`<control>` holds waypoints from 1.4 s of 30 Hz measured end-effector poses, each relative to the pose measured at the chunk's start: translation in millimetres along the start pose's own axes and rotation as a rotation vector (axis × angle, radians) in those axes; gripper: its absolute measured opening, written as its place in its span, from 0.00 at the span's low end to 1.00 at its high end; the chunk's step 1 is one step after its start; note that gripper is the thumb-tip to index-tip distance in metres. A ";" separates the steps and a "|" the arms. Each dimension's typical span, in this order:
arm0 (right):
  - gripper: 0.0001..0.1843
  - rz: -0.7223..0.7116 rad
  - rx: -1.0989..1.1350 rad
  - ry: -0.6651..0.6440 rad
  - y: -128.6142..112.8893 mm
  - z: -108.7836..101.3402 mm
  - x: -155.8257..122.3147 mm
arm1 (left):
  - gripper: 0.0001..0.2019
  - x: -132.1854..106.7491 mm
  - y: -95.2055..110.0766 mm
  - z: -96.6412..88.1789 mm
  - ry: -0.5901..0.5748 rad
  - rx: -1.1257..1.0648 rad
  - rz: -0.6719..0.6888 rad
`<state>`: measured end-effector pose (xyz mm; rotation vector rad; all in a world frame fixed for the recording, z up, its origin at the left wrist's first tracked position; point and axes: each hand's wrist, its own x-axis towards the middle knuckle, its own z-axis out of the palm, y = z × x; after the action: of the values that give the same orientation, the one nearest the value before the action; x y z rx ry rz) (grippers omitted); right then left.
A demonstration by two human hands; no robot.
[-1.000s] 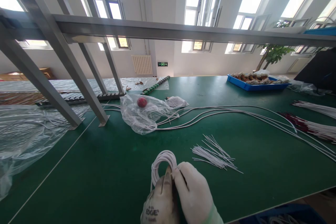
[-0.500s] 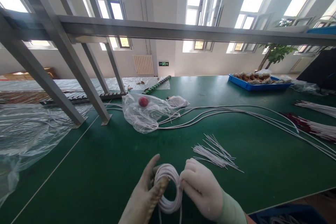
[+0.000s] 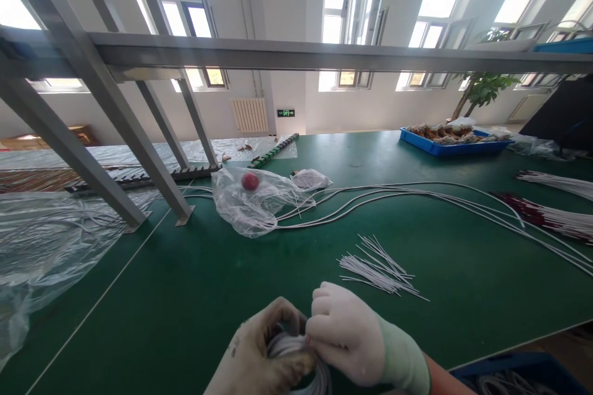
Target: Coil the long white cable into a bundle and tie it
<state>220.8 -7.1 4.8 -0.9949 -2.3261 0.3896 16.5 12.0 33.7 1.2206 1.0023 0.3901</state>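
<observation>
Two gloved hands (image 3: 319, 345), one wire coil (image 3: 290, 345), one blue tray (image 3: 451, 147), one red ball (image 3: 250, 181).

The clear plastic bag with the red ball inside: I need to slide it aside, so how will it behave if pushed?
The clear plastic bag looks thin and crumpled, so it would probably fold rather than slide. The red ball inside may roll. White cables touching it might drag.

Green table (image 3: 194, 284), thin pale line running diagonally across left part. Lying on it: clear plastic bag (image 3: 252, 200) with red ball inside, long white cables (image 3: 417, 197) trailing right from bag, loose fan of short white wires (image 3: 377, 268) near front edge, blue tray (image 3: 451, 147) at far right (contents unclear), crumpled plastic sheet (image 3: 50, 241) at left. Grey frame legs (image 3: 152, 166) stand on table.
</observation>
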 end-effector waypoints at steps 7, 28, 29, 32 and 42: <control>0.19 0.093 0.044 0.121 0.5 4.0 -0.7 | 0.22 10.3 -18.7 10.5 0.003 -0.284 -0.027; 0.06 0.293 0.663 0.272 -4.0 3.9 -10.0 | 0.25 13.8 -31.9 12.1 0.098 -0.589 -0.057; 0.10 0.291 0.684 0.259 -3.9 2.5 -10.8 | 0.25 12.4 -29.9 12.9 0.106 -0.589 -0.049; 0.21 0.330 0.869 0.243 0.2 -0.5 -15.1 | 0.25 10.1 -27.1 11.6 0.099 -0.617 -0.058; 0.06 0.264 0.544 0.290 -1.3 6.6 -15.4 | 0.26 15.2 -38.2 7.4 0.096 -0.590 -0.062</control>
<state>224.7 -19.5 -5.8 -0.9985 -1.6975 0.8659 21.2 5.5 -7.3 0.6419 0.9143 0.6466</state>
